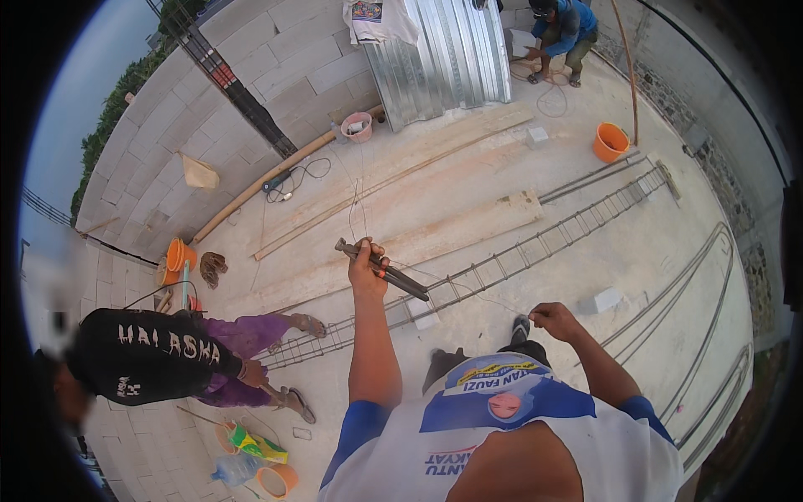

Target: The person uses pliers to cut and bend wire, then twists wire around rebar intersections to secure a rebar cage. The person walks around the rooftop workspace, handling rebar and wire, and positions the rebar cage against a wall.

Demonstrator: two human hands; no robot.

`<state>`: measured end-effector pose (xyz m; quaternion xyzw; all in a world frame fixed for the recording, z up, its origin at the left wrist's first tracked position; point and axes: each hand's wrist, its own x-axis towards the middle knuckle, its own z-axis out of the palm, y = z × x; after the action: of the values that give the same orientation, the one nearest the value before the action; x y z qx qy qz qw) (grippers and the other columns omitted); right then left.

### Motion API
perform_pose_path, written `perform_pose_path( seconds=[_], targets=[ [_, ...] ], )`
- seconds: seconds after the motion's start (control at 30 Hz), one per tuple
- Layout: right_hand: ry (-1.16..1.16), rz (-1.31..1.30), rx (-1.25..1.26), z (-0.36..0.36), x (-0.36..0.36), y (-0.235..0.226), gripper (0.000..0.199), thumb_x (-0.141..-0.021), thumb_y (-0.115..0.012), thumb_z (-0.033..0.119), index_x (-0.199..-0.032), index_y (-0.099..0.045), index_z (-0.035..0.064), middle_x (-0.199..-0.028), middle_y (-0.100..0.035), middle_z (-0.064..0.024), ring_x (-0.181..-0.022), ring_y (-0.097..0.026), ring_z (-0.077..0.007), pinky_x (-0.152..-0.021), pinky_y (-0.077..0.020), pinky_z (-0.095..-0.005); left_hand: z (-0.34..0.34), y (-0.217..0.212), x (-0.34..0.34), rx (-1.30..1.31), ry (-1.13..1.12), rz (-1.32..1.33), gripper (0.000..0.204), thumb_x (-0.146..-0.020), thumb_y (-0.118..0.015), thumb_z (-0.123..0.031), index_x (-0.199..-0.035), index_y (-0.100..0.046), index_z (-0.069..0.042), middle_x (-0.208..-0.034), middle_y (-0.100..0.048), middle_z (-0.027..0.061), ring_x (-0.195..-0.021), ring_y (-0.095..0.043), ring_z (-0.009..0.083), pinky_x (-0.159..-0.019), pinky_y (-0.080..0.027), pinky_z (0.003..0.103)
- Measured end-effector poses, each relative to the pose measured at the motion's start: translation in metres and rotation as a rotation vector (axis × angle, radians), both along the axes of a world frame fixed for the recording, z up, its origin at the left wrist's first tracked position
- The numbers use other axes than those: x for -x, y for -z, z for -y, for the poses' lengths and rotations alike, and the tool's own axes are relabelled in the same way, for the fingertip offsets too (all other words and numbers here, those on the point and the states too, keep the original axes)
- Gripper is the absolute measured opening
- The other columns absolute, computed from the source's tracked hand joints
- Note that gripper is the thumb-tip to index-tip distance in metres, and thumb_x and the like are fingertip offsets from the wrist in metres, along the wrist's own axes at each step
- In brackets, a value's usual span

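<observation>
1. Long-handled dark metal pincers [401, 280] are held in the left hand [368, 263], fingers curled round them.
2. A ladder-shaped grey steel cage [544, 242] is laid along the pale concrete floor [636, 259].
3. Thin wire [508, 303] is pinched by closed fingers of the right hand [554, 321]; tension is probably best kept even.

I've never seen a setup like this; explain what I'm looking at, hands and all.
There's no machine here, just a person's bare hands, seen from a wide fisheye camera worn on the head and looking down. That lens bends straight edges. The left hand holds dark pincers; the right hand appears to pinch a thin wire. Below them, a ladder-like steel frame stretches across the pale floor, with wooden boards beyond it. One co-worker is at the left, another crouches at the upper right.
</observation>
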<state>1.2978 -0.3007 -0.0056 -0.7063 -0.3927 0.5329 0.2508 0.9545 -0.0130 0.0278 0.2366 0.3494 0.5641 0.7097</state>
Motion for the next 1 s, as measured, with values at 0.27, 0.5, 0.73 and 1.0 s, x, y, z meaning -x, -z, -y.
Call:
perform_pose_path(
  seconds=[0.27, 0.5, 0.73, 1.0],
  targets=[
    [-0.369, 0.915, -0.935, -0.108, 0.064, -0.174, 0.054, -0.077, -0.068, 0.013, -0.128, -0.052, 0.0091, -0.132, -0.045, -0.0187, -0.130, -0.037, -0.0376, -0.107, -0.0308, -0.0510, 0.025, -0.079, -0.039, -0.339, 0.210, -0.725, 0.015, -0.093, -0.059, -0.017, -0.095, -0.058, -0.003, -0.070, -0.056, 0.0013, -0.066, -0.051, 0.0100, -0.058, -0.041, 0.026],
    [-0.600, 1.067, -0.650, -0.146, 0.035, -0.182, 0.032, -0.085, -0.060, 0.015, -0.116, -0.061, 0.0098, -0.115, -0.060, -0.0121, -0.120, -0.048, -0.0310, -0.107, -0.0294, -0.0521, 0.060, -0.084, -0.042, -0.382, 0.497, -0.871, 0.016, -0.092, -0.057, -0.014, -0.096, -0.059, 0.001, -0.070, -0.055, 0.0019, -0.066, -0.051, 0.0103, -0.062, -0.041, 0.027],
    [-0.601, 0.583, -0.595, -0.122, 0.020, -0.140, 0.015, -0.084, -0.058, 0.020, -0.085, -0.069, 0.0104, -0.081, -0.065, -0.0102, -0.079, -0.064, -0.0298, -0.068, -0.0504, -0.0434, 0.086, -0.048, -0.006, -0.229, 0.829, -0.746, 0.021, -0.090, -0.060, -0.020, -0.092, -0.063, 0.001, -0.072, -0.059, 0.0030, -0.068, -0.054, 0.0120, -0.066, -0.045, 0.028],
    [-0.807, 0.618, -0.586, -0.113, 0.033, -0.119, 0.014, -0.078, -0.058, 0.021, -0.079, -0.069, 0.0111, -0.074, -0.065, -0.0125, -0.074, -0.064, -0.0337, -0.066, -0.0499, -0.0450, 0.126, -0.056, -0.025, -0.178, 1.085, -0.851, 0.034, -0.088, -0.062, -0.032, -0.099, -0.065, 0.000, -0.077, -0.061, 0.0051, -0.071, -0.057, 0.0139, -0.067, -0.047, 0.031]
  ],
)
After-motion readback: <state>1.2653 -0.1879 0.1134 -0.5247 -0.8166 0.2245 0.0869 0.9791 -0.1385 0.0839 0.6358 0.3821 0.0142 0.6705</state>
